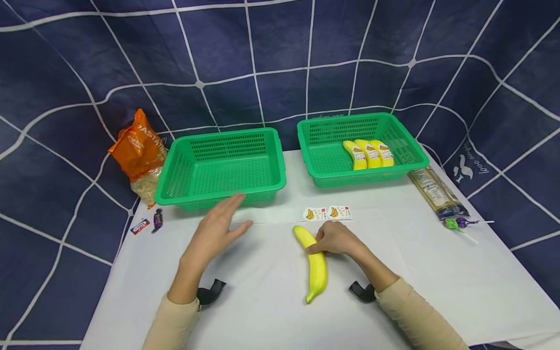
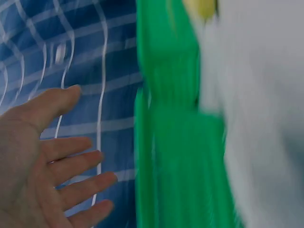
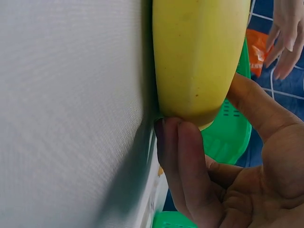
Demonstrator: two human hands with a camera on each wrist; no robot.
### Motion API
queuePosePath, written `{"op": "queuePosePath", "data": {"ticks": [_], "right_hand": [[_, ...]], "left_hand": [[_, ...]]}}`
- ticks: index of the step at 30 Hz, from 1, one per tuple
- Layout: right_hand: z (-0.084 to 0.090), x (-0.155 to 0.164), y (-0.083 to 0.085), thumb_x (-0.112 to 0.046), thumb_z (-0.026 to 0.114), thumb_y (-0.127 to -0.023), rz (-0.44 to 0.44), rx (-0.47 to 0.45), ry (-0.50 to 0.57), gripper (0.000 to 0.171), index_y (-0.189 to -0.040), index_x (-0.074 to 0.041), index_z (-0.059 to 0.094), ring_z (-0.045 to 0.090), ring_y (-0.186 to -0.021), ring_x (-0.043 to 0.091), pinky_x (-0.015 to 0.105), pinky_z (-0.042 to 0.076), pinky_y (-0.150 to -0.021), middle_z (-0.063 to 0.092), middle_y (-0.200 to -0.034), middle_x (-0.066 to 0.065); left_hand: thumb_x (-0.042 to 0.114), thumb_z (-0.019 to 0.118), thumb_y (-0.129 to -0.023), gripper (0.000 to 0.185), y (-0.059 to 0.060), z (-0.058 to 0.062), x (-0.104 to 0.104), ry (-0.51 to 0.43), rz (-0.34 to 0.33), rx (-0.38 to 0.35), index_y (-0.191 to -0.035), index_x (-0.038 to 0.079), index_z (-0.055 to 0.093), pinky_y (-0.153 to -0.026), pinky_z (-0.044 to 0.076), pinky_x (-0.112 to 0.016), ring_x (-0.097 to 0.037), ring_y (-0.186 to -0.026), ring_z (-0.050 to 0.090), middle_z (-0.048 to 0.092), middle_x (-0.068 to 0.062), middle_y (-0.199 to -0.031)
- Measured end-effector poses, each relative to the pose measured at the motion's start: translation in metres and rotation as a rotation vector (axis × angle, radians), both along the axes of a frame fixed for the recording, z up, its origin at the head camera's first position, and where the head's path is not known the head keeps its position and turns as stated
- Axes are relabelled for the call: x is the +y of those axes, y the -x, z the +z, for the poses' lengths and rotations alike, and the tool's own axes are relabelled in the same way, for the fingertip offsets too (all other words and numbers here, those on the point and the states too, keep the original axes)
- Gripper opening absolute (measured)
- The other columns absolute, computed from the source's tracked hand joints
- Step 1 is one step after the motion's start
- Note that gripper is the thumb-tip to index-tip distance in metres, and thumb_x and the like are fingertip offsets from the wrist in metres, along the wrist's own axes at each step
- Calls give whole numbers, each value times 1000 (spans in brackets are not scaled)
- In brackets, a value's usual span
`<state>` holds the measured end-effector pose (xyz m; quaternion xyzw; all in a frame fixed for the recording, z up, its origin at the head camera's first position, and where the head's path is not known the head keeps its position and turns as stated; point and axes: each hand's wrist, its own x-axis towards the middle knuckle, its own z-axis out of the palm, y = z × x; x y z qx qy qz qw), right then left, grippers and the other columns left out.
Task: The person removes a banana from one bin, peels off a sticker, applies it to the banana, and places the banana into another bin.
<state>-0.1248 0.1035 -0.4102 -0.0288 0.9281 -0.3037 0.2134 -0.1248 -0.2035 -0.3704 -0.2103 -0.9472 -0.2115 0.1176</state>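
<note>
A yellow banana [image 1: 318, 274] lies lengthwise on the white tablecloth, its far end tilted to the left. My right hand [image 1: 338, 239] holds it from the right side, thumb on top and fingertips against its flank; the right wrist view shows this grip on the banana [image 3: 199, 61] close up. Fingers spread, my left hand [image 1: 213, 232] hovers in front of the left green basket [image 1: 218, 194] with nothing in it. Beyond the banana lies a pale strip with two banana stickers [image 1: 316, 214]. Inside the right green basket [image 1: 323, 181] are three labelled bananas [image 1: 368, 155].
An orange-and-clear bag [image 1: 141, 150] leans beside the left basket, with two small wrapped sweets [image 1: 157, 219] in front. At the right edge lie a flat dark packet [image 1: 439, 192] and lollipops [image 1: 457, 223]. A blue checked cloth [image 1: 280, 48] hangs behind.
</note>
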Motion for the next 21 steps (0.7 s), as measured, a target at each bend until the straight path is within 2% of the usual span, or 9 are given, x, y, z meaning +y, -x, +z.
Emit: {"op": "queuePosePath", "data": {"ticks": [2, 4, 7, 11, 14, 16, 21], "right_hand": [[0, 0, 0, -37, 87, -68, 1, 1, -1, 38, -55, -12, 63, 43, -46, 10, 20, 31, -45, 48, -48, -4], [-1, 0, -1, -38, 87, -68, -2, 1, -6, 38, -55, -12, 63, 43, -46, 10, 20, 31, -45, 49, -48, -3], [-2, -1, 0, -39, 87, -68, 2, -6, -11, 37, -56, -12, 64, 45, -47, 10, 20, 32, -46, 51, -49, -3], [-3, 0, 0, -40, 86, -69, 8, -16, -11, 36, -57, -13, 65, 47, -47, 10, 20, 34, -46, 54, -50, -2], [-3, 0, 1, -39, 86, -69, 7, -15, -11, 36, -56, -13, 65, 48, -47, 10, 20, 34, -46, 55, -50, -1], [-4, 0, 1, -39, 86, -69, 5, -13, -14, 37, -56, -13, 65, 48, -47, 10, 20, 35, -46, 55, -50, -1], [-3, 2, 0, -40, 86, -70, 10, -19, -13, 36, -57, -13, 65, 47, -47, 10, 20, 34, -46, 54, -51, -2]], "left_hand": [[42, 64, -92, 70, -2, -9, 18, 63, -90, -64, -148, 6, 41, -115, 33, -53, -35, -141, 40, 40, -14, -154], [41, 64, -92, 71, 1, -20, 32, 112, -139, -138, -149, 5, 39, -117, 32, -50, -32, -143, 37, 37, -12, -156], [41, 65, -92, 76, 9, -37, 47, 188, -166, -266, -151, 6, 34, -121, 25, -46, -28, -148, 29, 29, -8, -160], [45, 68, -89, 85, 20, -51, 61, 230, -186, -424, -154, 9, 27, -123, 19, -44, -25, -152, 17, 18, -4, -164], [49, 71, -85, 94, 26, -56, 68, 224, -207, -478, -156, 10, 23, -123, 18, -45, -24, -153, 13, 13, -3, -165], [52, 71, -83, 98, 29, -60, 72, 230, -214, -488, -156, 9, 22, -123, 19, -45, -25, -153, 12, 12, -4, -165], [55, 71, -81, 102, 33, -65, 76, 260, -186, -516, -155, 7, 21, -122, 22, -45, -27, -152, 12, 13, -7, -165]]}}
